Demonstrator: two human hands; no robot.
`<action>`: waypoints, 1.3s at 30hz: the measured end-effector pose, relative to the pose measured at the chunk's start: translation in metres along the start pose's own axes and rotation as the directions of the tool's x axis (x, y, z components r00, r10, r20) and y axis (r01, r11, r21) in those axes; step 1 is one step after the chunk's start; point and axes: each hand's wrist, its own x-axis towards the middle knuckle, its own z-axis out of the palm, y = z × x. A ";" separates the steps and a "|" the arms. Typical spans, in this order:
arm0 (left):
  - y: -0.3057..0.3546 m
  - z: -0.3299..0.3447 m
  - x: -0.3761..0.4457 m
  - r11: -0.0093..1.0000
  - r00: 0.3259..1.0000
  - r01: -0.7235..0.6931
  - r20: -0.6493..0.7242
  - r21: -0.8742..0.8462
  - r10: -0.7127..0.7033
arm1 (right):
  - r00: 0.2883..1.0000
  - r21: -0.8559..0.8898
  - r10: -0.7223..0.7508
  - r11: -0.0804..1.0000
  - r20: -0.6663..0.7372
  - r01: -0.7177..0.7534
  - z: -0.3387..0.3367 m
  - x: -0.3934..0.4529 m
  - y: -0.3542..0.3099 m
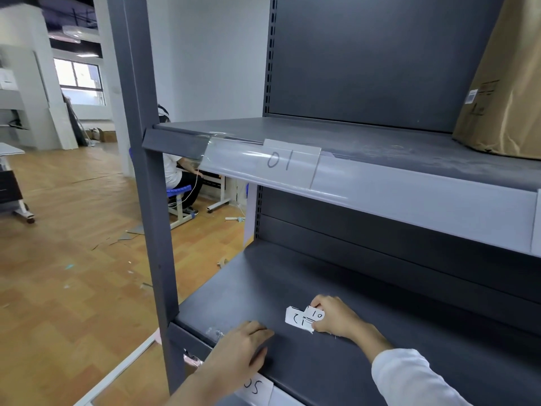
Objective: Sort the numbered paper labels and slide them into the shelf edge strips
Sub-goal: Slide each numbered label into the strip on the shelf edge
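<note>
My right grip [330, 315] is pinching the numbered labels [301, 317]; left grip [243, 347], spread, is pressing the shelf edge; I should fan them slowly.

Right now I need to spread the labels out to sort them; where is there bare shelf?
Lower shelf: bare behind and right of the right hand gripping the paper labels. Upper shelf: bare left of the brown package. The front-left corner by the left hand is crowded.

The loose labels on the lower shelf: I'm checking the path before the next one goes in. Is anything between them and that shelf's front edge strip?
Nothing stands on the bare shelf between them. The right hand pinches the loose labels; the left hand lies over the front edge, covering the strip beside the 05 label.
</note>
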 end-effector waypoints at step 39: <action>0.027 -0.004 0.022 0.914 0.903 0.297 0.394 -0.277 -0.173 | 0.967 -0.167 -0.243 0.960 -0.080 0.227 0.033 -0.084 -0.044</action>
